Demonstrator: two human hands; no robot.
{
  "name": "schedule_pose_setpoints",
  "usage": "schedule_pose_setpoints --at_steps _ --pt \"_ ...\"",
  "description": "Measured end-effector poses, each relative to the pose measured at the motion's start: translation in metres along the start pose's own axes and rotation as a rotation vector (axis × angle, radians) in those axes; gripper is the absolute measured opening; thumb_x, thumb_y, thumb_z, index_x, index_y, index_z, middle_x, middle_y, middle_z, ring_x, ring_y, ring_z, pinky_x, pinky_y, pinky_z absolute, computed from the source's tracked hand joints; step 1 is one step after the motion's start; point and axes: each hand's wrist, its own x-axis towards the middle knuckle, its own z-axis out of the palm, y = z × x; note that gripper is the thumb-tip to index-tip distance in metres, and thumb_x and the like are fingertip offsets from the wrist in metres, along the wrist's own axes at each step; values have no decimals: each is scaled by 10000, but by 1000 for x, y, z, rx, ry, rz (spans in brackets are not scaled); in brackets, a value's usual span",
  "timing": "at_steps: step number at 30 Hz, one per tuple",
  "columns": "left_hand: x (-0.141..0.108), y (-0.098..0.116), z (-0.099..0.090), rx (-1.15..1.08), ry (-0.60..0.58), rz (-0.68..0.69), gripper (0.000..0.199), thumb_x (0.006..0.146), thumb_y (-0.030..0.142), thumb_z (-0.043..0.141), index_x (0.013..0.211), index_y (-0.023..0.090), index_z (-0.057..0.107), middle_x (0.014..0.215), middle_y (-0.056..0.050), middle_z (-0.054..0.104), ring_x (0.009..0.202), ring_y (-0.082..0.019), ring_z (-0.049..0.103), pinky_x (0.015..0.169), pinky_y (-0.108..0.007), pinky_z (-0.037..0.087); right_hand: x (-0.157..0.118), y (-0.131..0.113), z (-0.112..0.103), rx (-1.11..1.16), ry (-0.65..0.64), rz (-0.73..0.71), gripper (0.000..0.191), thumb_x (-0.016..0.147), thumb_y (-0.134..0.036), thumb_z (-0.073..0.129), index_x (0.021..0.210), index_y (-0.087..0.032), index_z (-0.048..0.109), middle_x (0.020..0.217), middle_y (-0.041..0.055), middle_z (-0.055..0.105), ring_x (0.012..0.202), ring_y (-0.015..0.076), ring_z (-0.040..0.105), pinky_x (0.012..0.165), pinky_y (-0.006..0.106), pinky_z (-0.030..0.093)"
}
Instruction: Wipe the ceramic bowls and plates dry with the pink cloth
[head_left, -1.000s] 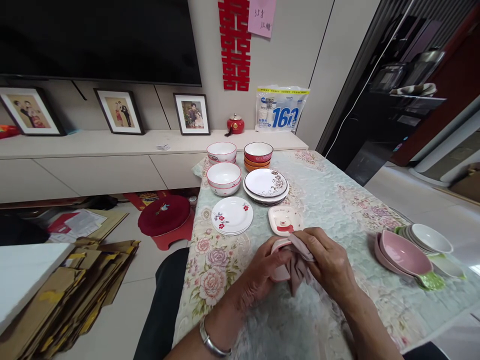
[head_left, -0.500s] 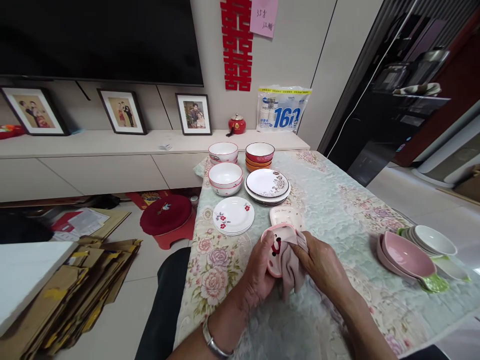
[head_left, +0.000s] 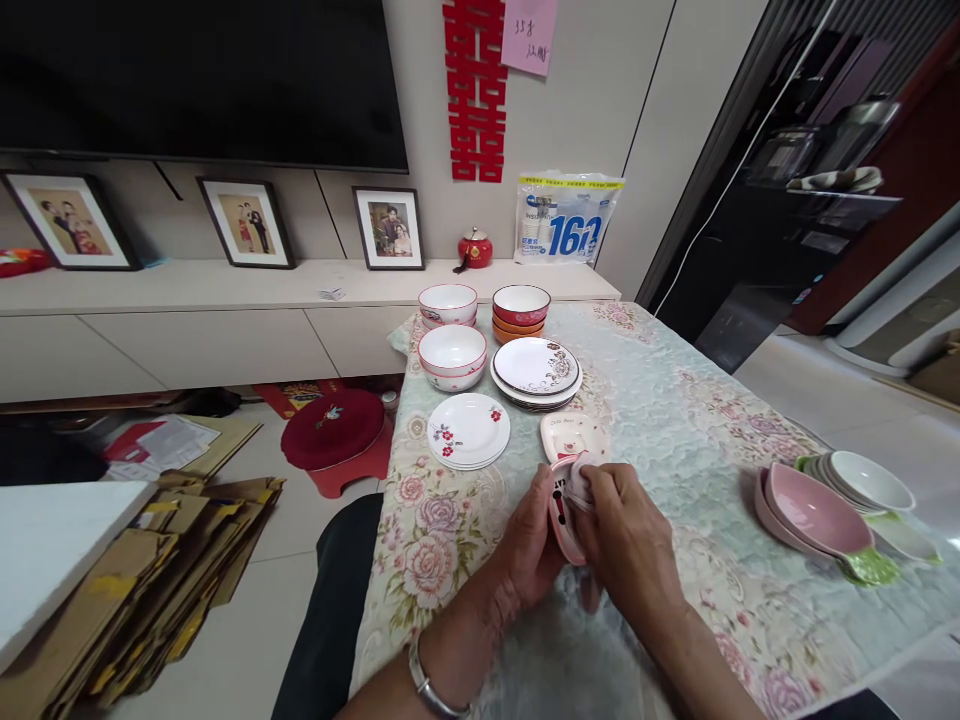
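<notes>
My left hand [head_left: 529, 530] grips a small pink-rimmed dish [head_left: 561, 515] by its left edge, tilted up over the near part of the table. A greyish-pink cloth [head_left: 579, 488] is bunched in my right hand [head_left: 626, 520], whose fingers press it against the dish's face. Part of the dish is hidden behind that hand. Just beyond lies a similar cream dish [head_left: 574, 437] with a printed picture. To its left is a stack of white plates [head_left: 469, 430] with red flowers.
Farther back stand larger plates [head_left: 536, 368], white bowls [head_left: 452, 355] and red and orange bowls [head_left: 520, 305]. Pink leaf-shaped bowls [head_left: 814, 510] and white bowls [head_left: 870, 480] sit at the right on the floral tablecloth [head_left: 675, 400]. A red stool [head_left: 337, 435] is left of the table.
The dish has turned more edge-on and shifted slightly right. My right hand has moved the cloth over its upper face, and the cream dish behind shows more.
</notes>
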Motion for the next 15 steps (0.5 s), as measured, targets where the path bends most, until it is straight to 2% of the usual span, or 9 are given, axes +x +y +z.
schedule_pose_setpoints --at_steps 4,7,11,13,15 --pt "0 -2 -1 -11 -24 41 506 966 507 461 1229 124 658 1093 -115 736 1111 -253 640 1005 -346 442 -1 -6 6 236 -15 -32 234 934 -172 468 1140 -166 579 1088 127 646 933 231 656 761 328 543" --pt "1 -4 -3 -16 -42 52 525 969 523 443 1230 120 655 1101 -120 730 1120 -253 632 1008 -348 432 2 -5 2 473 -62 -1 255 931 -146 476 1156 -200 584 1105 86 667 1000 204 654 840 310 535" --pt "2 -4 -6 8 -73 53 630 942 613 420 1227 100 648 1082 -140 731 1099 -278 638 973 -373 447 10 -3 -15 658 -345 57 270 897 -128 507 1122 -235 608 1027 21 690 907 171 660 765 273 529" --pt "2 -3 -6 3 -48 52 667 925 649 418 1227 99 644 1065 -142 735 1081 -289 644 949 -381 457 14 -1 -24 675 -471 5 199 917 -135 494 1029 -230 628 975 17 680 872 171 638 750 282 519" --pt "2 -2 -5 -9 -14 53 671 916 656 427 1216 99 648 1046 -140 741 1069 -293 649 936 -382 462 15 1 -30 607 -529 -99 200 941 -125 466 931 -220 642 936 30 662 878 187 604 759 310 503"
